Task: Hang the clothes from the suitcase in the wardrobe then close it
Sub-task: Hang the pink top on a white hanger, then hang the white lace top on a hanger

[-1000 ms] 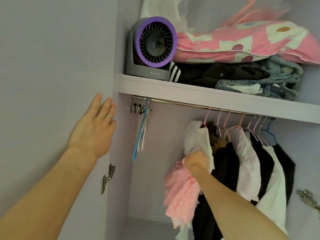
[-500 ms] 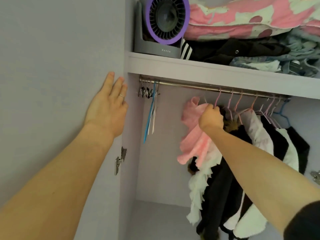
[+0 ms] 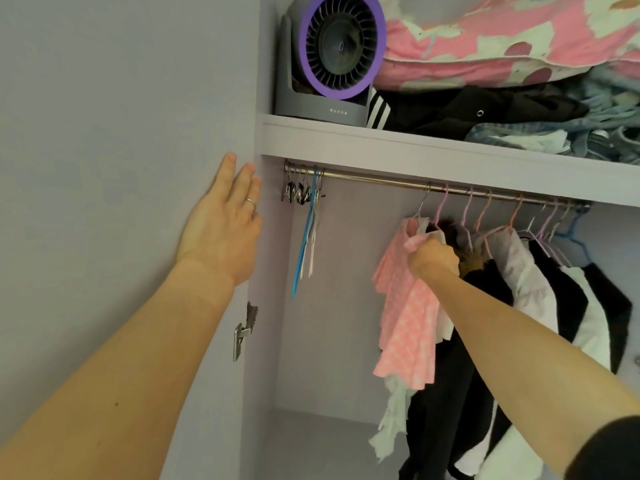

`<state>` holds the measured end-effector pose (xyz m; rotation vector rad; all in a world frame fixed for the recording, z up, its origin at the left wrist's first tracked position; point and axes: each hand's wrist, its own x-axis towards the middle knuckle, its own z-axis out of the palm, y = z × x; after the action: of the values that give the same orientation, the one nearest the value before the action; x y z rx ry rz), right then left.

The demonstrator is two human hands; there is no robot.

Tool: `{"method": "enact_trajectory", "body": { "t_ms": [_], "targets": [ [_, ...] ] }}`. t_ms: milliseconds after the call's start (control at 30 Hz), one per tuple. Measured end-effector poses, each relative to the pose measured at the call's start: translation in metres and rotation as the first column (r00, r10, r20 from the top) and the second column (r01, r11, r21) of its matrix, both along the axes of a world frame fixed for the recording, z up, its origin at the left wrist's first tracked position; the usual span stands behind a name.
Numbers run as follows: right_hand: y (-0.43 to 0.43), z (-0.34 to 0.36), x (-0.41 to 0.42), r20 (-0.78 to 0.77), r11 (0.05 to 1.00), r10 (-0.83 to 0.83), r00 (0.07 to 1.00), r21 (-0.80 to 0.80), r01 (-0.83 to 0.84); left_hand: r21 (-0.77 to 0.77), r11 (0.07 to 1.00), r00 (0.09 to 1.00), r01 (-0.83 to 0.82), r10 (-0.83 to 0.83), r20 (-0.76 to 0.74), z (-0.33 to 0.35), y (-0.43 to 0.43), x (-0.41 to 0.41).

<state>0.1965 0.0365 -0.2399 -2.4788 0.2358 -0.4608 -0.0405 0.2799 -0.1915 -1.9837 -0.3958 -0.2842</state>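
Note:
A pink and white garment [image 3: 407,327] hangs from a metal hanger whose hook [image 3: 423,202] sits over the wardrobe's metal rail [image 3: 374,179]. My right hand [image 3: 431,256] is shut on the garment's shoulder just below the hook. To its right, several black and white clothes [image 3: 554,299] hang on pink and purple hangers. My left hand [image 3: 221,233] lies flat, fingers apart, against the open wardrobe door [image 3: 121,150] near its edge. The suitcase is out of view.
Clip hangers and a blue hanger [image 3: 304,216] dangle at the rail's left end. The shelf [image 3: 415,147] above holds a purple-rimmed fan [image 3: 332,53], a pink pillow [image 3: 502,39] and folded clothes. A door hinge [image 3: 244,330] sticks out below my left hand.
My right hand lifted the pink garment up to the rail, and its hook now rests over the rail. My left hand stayed flat on the door. The view tilted slightly.

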Motion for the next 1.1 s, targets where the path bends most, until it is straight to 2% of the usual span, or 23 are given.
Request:
{"method": "enact_trajectory", "body": {
  "t_ms": [67,233,333,433,500,600,733,767,867,933,1033,1100],
  "targets": [
    [-0.005,-0.004,-0.004,-0.037,0.999,0.012,0.999,-0.052,-0.014,-0.004,1.000,0.999,0.026,-0.026,0.034,0.002,0.000,0.001],
    [-0.015,-0.026,-0.016,-0.014,0.985,0.084,0.996,-0.149,-0.085,-0.009,0.999,0.999,0.031,-0.031,0.044,0.001,0.000,0.001],
    [-0.019,-0.030,-0.036,-0.076,0.976,0.144,0.987,-0.153,-0.154,-0.090,0.996,1.000,0.026,-0.027,-0.001,0.001,-0.003,-0.005],
    [-0.029,-0.023,-0.074,-0.115,0.955,0.276,0.954,-0.078,-0.286,-0.276,0.961,0.996,0.001,-0.024,-0.082,-0.001,-0.015,-0.009],
    [-0.045,-0.007,-0.107,-0.119,0.925,0.377,0.919,-0.013,-0.381,-0.491,0.871,0.993,-0.033,-0.028,-0.116,-0.007,-0.029,-0.012],
    [-0.085,0.018,-0.161,-0.153,0.857,0.508,0.847,-0.004,-0.515,-0.796,0.603,0.996,-0.059,-0.021,-0.090,-0.029,-0.059,-0.030],
    [-0.147,0.035,-0.226,-0.213,0.770,0.602,0.770,-0.099,-0.630,-0.974,0.227,0.996,-0.011,-0.085,-0.031,-0.044,-0.123,-0.062],
    [-0.169,0.035,-0.247,-0.220,0.768,0.597,0.772,-0.123,-0.629,-0.984,0.176,0.988,-0.005,-0.150,-0.032,-0.045,-0.149,-0.070],
    [-0.213,0.032,-0.296,-0.209,0.766,0.599,0.773,-0.133,-0.629,-0.991,0.128,0.950,0.051,-0.313,0.008,-0.050,-0.210,-0.084],
    [-0.259,0.018,-0.329,-0.201,0.822,0.539,0.818,-0.085,-0.563,-0.989,0.127,0.890,0.076,-0.456,0.010,-0.057,-0.264,-0.085],
    [-0.324,-0.013,-0.376,-0.242,0.903,0.411,0.879,-0.025,-0.429,-0.995,0.091,0.795,0.029,-0.606,-0.032,-0.075,-0.345,-0.090],
    [-0.367,-0.034,-0.409,-0.306,0.950,0.305,0.902,0.027,-0.313,-0.992,0.114,0.711,-0.053,-0.693,-0.117,-0.091,-0.403,-0.098]
  ]
}}
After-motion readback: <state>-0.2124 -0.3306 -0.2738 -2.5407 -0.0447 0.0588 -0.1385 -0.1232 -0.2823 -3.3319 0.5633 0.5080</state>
